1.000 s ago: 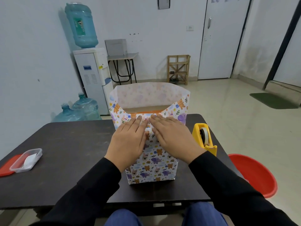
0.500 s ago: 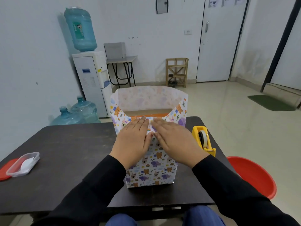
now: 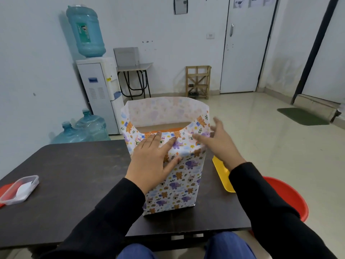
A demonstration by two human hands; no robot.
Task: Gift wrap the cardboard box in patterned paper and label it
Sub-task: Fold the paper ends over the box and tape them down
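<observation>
A: Head view. What has changed in the last half second?
B: Both hands lay flat together on the near flap of the paper [image 3: 179, 184]. Now only the left hand [image 3: 151, 161] stays pressed on it, fingers straight. The right hand [image 3: 218, 141] has slid toward the right top corner, fingers spread and straight, holding nothing.
A: Meaning?
B: Probably the near flap is creased down. The side fold, or the tape dispenser [image 3: 222, 174] just beside the right forearm, looks next. The top is not closed: bare box [image 3: 160, 127] shows inside, and the far flap stands upright.
A: Box position?
B: Standing on the dark table [image 3: 65, 174], towards its near edge.
A: Any readable writing?
B: None. The water bottle [image 3: 83, 32] label is too blurred.
</observation>
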